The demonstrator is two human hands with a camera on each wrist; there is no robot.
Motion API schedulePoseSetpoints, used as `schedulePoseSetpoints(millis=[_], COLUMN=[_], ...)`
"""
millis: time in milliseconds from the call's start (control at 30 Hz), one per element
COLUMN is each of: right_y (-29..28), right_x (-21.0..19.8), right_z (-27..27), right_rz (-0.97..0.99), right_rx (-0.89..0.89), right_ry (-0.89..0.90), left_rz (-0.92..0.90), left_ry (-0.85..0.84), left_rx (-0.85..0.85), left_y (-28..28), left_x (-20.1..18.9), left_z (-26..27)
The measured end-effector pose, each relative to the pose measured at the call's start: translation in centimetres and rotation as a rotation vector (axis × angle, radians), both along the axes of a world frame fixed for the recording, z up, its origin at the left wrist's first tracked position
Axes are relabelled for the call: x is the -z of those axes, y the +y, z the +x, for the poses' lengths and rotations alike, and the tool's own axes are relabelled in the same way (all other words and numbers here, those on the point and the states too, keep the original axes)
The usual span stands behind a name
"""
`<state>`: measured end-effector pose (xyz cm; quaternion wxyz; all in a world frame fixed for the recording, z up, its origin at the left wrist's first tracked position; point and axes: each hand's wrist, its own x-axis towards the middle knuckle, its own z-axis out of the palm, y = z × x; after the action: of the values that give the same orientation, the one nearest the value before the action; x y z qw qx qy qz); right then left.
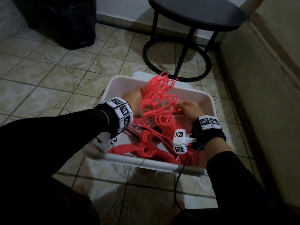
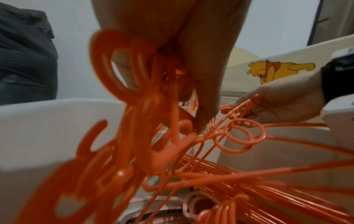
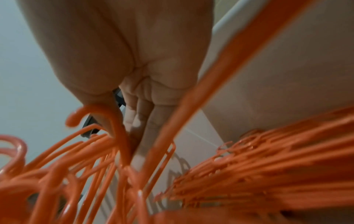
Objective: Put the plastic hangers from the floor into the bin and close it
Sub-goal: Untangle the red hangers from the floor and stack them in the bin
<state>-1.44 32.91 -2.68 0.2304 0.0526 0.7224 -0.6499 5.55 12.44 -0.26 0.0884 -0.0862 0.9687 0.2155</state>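
A white plastic bin stands open on the tiled floor, filled with a tangle of coral-red plastic hangers. My left hand is inside the bin at its left, fingers curled round a bunch of hanger hooks. My right hand is at the bin's right side and pinches several thin hanger bars. Some hanger ends stick up over the bin's far rim. The lid is not in view.
A round black side table with a ring base stands just beyond the bin. A black bag sits at the far left. A beige sofa runs along the right. A black cable hangs over the bin's near rim.
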Motion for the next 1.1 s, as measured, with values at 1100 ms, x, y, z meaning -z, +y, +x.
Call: schedulePoseSetpoints(millis=[1100], right_y=[-6.3], right_x=[3.1], right_z=[1.0], right_rz=[0.692], right_rx=[-0.297], right_ry=[0.534], left_rz=[0.09], left_ry=[-0.002], left_rx=[-0.125], left_y=[-2.8], left_x=[0.5], left_z=[-1.9])
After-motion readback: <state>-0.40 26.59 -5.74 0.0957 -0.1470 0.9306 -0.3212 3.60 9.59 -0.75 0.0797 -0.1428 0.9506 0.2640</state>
